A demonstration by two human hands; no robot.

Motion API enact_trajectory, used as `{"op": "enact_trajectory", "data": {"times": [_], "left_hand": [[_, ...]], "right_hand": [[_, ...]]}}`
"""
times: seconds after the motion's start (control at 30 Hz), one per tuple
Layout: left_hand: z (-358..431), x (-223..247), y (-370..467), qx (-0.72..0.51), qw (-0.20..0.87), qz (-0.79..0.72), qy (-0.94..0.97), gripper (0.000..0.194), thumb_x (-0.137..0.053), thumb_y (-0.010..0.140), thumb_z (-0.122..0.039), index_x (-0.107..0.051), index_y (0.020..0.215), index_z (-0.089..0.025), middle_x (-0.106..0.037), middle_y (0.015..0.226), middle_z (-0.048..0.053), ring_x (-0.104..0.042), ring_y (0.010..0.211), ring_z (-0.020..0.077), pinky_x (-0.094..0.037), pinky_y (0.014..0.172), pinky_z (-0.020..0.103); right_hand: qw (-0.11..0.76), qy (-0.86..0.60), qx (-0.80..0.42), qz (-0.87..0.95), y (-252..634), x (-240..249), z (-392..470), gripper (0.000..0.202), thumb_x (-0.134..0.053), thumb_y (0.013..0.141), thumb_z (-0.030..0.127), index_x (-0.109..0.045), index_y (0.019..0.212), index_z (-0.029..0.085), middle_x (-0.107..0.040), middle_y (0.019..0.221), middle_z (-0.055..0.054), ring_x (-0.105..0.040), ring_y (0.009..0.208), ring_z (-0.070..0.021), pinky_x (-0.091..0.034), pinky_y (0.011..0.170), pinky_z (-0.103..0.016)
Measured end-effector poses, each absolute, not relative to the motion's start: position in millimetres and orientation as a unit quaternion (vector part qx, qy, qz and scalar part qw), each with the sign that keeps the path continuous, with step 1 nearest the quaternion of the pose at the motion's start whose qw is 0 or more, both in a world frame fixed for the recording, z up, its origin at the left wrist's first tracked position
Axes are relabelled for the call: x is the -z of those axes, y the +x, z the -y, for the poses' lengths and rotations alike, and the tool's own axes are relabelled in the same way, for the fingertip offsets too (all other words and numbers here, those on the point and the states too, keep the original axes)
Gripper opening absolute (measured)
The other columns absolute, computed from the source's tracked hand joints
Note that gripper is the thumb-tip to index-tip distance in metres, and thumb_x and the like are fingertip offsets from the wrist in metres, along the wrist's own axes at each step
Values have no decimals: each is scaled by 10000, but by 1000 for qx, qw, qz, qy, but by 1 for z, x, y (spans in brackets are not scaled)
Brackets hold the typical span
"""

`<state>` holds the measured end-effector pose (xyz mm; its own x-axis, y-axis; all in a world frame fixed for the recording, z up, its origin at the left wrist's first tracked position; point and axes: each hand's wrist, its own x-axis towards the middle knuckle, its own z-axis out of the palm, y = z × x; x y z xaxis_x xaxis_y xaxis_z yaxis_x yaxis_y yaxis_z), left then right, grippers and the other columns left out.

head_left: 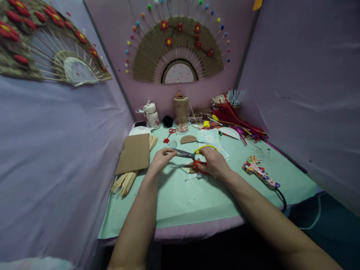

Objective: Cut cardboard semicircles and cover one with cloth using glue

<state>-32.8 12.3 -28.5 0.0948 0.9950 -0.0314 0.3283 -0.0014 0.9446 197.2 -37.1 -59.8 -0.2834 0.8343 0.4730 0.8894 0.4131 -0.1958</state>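
My right hand (214, 162) is closed around the handles of a pair of scissors (185, 154), one loop yellow and one red. The dark blades point left and are slightly apart. At the blade tips, the thumb and fingers of my left hand (161, 160) are pinched together on the metal. Below the scissors a small piece of patterned cloth with brown cardboard (191, 167) lies on the table, partly hidden by the red loop. A brown cardboard half-disc (188, 139) lies just beyond, beside a light patterned cloth (209, 137).
Cardboard (135, 153) covers wooden sticks (128, 183) at left. A patterned glue gun (260, 171) with a black cord lies right. Behind are small red scissors (170, 134), a bead dish (182, 125), a twine spool (180, 107), a white bottle (152, 115) and red pipe cleaners (236, 118).
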Motion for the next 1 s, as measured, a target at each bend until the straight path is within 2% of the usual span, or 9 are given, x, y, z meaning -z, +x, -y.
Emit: {"op": "enact_trajectory", "data": {"times": [0.2, 0.47, 0.63, 0.77, 0.83, 0.93, 1.0], "left_hand": [[-12, 30, -29, -397, 445, -559, 576, 141, -702, 633, -316, -683, 640, -177, -574, 572, 2, -479, 554, 122, -359, 528, 232], [-17, 30, -36, -422, 427, -579, 552, 133, -682, 669, -311, -673, 652, -180, -630, 663, 18, -532, 616, 133, -407, 608, 244], [-24, 36, -43, -451, 318, -619, 560, 117, -657, 688, -298, -644, 648, -189, -590, 620, 6, -530, 623, 156, -402, 609, 260], [-27, 49, -44, -390, 190, -635, 639, 186, -643, 707, -289, -582, 558, -195, -568, 650, 37, -566, 742, 211, -425, 715, 306], [-26, 54, -42, -360, 153, -629, 672, 37, -656, 675, -225, -650, 690, -192, -610, 816, 66, -586, 847, 234, -433, 798, 329], [-22, 58, -35, -365, 181, -594, 694, 389, -666, 625, -137, -670, 1008, -207, -605, 1072, 90, -595, 899, 231, -424, 885, 349], [-19, 59, -28, -371, 237, -554, 707, 339, -659, 660, -154, -675, 993, -213, -634, 1012, 77, -592, 829, 216, -429, 872, 343]], "right_hand": [[248, -538, 54, 804, 197, 60, 38, 304, -553, 854, 391, -568, 1039, 149, -621, 972, -130, -555, 924, -265, -411, 798, -345], [245, -547, 57, 799, 198, 60, 37, 295, -551, 850, 368, -563, 1038, 141, -627, 984, -132, -559, 928, -263, -409, 803, -338], [272, -582, 20, 766, 208, 52, 41, 290, -587, 818, 375, -544, 1022, 173, -639, 989, -120, -566, 906, -256, -405, 768, -326], [298, -627, -43, 719, 226, 48, 59, 313, -584, 809, 446, -510, 979, 194, -634, 921, -76, -566, 769, -207, -388, 640, -286], [282, -647, -62, 706, 235, 47, 72, 317, -586, 793, 465, -506, 951, 202, -629, 867, -55, -551, 702, -189, -363, 588, -275], [255, -669, -83, 693, 244, 48, 94, 308, -589, 778, 468, -509, 921, 207, -626, 824, -42, -542, 664, -179, -350, 564, -269], [252, -669, -100, 693, 247, 51, 106, 304, -586, 783, 476, -505, 906, 210, -624, 808, -35, -545, 660, -176, -361, 567, -269]]}}
